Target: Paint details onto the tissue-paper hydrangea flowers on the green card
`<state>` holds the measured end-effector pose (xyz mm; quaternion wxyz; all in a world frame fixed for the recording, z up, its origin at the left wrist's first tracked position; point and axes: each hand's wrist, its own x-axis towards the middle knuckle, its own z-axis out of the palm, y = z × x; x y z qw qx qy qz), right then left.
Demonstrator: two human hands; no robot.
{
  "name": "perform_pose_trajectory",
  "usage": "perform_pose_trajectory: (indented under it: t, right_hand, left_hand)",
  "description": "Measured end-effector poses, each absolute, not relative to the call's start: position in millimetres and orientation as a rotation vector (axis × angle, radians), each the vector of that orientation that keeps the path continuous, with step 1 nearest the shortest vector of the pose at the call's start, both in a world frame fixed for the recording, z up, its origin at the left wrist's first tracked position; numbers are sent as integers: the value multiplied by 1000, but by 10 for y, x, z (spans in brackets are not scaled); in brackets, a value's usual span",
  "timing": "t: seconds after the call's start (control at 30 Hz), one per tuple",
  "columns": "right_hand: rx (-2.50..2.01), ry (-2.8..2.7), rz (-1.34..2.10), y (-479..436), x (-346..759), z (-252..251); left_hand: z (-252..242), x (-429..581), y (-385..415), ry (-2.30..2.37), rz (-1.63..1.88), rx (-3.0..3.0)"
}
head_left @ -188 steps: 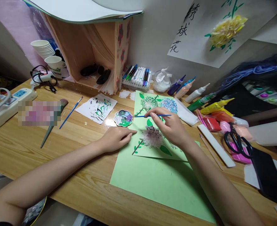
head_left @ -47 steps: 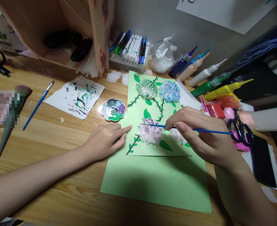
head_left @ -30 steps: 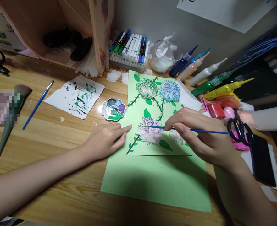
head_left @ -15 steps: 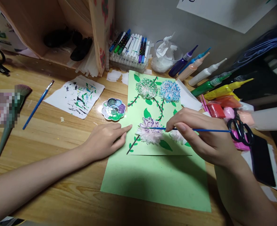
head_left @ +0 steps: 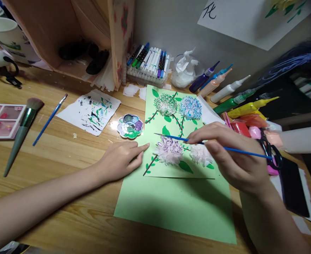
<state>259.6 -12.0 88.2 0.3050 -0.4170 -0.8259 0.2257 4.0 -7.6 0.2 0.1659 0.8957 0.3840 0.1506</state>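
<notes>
My right hand [head_left: 232,155] pinches a thin blue paintbrush [head_left: 176,137], its tip lifted just above a pale purple paper flower [head_left: 169,150]. That flower is on a light green picture sheet [head_left: 152,135] with painted green leaves and dark stems. Higher on the sheet sit a green-tipped flower [head_left: 166,104] and a blue-tipped flower [head_left: 191,107]; a pale flower [head_left: 200,154] is partly behind my right hand. My left hand [head_left: 125,158] lies at the sheet's left edge, index finger stretched out, other fingers curled, holding nothing. A flower-shaped paint palette [head_left: 130,126] is beyond it.
Left of the palette lie a paint-smeared paper [head_left: 91,112], another blue brush [head_left: 50,120] and a makeup brush [head_left: 24,134]. Markers [head_left: 150,61], a cup of tissue [head_left: 185,70] and paint bottles [head_left: 232,84] line the back. Scissors [head_left: 273,155] and a phone [head_left: 294,187] are at right.
The paintbrush has lifted off the purple flower, its tip moving up and slightly left. My left hand stays at the sheet's edge. The whole view has shifted slightly.
</notes>
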Motion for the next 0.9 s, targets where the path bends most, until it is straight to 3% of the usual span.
perform_pose_trajectory:
  t: [0.9]
  right_hand:
    - [-1087, -2397, 588, -13, 2206, 624]
  left_hand:
    - [-15, 36, -103, 1115, 384, 2542]
